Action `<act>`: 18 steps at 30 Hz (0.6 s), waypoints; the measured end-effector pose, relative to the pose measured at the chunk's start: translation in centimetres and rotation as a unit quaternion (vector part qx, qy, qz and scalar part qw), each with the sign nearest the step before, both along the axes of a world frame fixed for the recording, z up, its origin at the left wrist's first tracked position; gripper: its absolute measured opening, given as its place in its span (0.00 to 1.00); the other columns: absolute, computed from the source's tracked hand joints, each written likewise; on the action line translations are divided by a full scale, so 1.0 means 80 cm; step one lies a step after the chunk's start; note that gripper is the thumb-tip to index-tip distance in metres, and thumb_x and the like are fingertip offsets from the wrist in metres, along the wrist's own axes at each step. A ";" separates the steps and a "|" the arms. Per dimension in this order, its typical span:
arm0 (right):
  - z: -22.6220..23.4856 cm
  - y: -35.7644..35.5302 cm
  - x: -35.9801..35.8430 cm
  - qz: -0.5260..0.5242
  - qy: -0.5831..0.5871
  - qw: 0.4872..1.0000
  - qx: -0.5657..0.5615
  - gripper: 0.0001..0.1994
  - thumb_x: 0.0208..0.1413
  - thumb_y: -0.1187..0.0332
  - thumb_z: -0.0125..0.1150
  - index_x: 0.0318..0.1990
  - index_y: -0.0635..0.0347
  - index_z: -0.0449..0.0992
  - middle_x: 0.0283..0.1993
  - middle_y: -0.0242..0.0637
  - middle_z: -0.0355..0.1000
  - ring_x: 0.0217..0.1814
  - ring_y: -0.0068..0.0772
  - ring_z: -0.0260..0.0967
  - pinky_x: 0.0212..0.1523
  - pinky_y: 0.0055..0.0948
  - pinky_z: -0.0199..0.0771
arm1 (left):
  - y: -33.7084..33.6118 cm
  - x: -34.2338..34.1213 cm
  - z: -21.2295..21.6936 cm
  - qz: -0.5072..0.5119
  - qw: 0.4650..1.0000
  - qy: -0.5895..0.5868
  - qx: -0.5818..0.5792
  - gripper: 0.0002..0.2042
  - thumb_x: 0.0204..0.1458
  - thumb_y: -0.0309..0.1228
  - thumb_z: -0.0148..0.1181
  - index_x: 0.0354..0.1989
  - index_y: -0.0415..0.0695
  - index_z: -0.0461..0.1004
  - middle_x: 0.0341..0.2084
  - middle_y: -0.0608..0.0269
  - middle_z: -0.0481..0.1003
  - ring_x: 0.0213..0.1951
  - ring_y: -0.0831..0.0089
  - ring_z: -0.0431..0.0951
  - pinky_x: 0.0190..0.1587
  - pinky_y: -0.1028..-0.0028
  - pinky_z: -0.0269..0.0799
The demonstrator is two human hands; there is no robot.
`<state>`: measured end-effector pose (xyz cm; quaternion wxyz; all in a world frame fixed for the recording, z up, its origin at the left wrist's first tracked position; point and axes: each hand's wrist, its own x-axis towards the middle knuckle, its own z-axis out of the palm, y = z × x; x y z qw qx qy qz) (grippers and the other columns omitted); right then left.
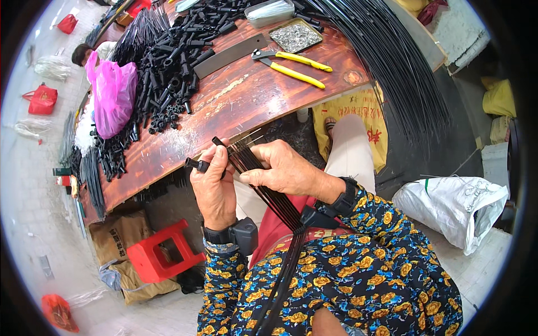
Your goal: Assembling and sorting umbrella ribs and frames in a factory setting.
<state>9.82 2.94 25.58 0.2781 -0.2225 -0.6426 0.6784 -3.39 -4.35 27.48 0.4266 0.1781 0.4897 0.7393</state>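
My left hand [214, 193] is closed, thumb and fingers pinching a short black plastic tube fitting [197, 164] with a wider collar. My right hand [288, 171] curls around a bundle of thin black rods [280, 207], its thumb pointing toward the left hand. The rods slant down from between the hands to a gathered point [300, 230] above my lap, then trail on across my patterned shirt. Another small black tube end [218, 141] shows above the left fingertips. How it meets the rods is hidden by the fingers.
Beyond my hands, the reddish wooden table [235, 101] bears a heap of black plastic fittings [168, 73], yellow-handled cutters [297, 67], a metal blade [231, 56], a tray of small metal pieces [296, 36] and a pink bag [114, 95]. Long black rods [392, 61] overhang its right side. A red stool [162, 252] stands lower left.
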 end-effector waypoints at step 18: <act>-0.001 -0.003 0.000 -0.071 -0.036 0.996 0.050 0.11 0.51 0.67 0.64 0.26 0.68 0.75 0.16 0.32 0.64 0.21 0.17 0.59 0.24 0.28 0.64 | 0.000 0.029 -0.003 0.030 0.998 -0.034 0.049 0.10 0.57 0.28 0.59 0.45 0.37 0.73 0.38 0.65 0.75 0.40 0.77 0.74 0.44 0.75 0.72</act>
